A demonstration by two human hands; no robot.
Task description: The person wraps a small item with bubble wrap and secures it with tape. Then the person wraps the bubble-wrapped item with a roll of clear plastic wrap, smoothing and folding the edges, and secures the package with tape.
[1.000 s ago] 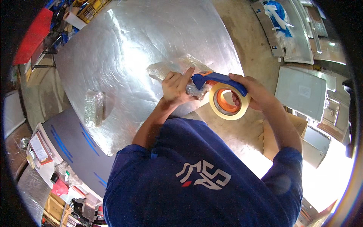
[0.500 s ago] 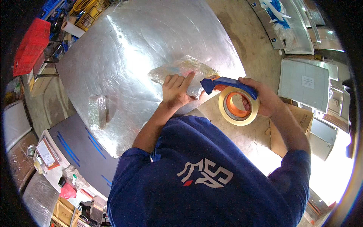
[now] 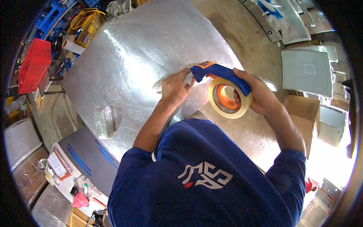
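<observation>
My right hand point(image 3: 259, 90) grips a blue and orange tape dispenser point(image 3: 230, 74) loaded with a wide roll of clear tape point(image 3: 213, 103). The dispenser's front end sits right beside my left fingers, over a packet wrapped in clear plastic point(image 3: 157, 86). My left hand point(image 3: 176, 87) is closed round the packet's near side, with the thumb and fingers bent over it. Much of the packet is hidden behind my hand and the dispenser. Farther left on the shiny, plastic-covered table point(image 3: 170, 34) lies a second clear-wrapped packet point(image 3: 104, 122).
A red crate point(image 3: 34, 65) and a yellow basket point(image 3: 90, 28) stand beyond the table's left side. A dark grey panel with blue stripes point(image 3: 89, 151) lies at the lower left. On the right are a cardboard box point(image 3: 298, 113) and pale wrapped panels point(image 3: 307, 72).
The tape dispenser has moved left, up against my left hand. My left fingers, stretched over the packet before, now curl round it. The packet appears more tilted.
</observation>
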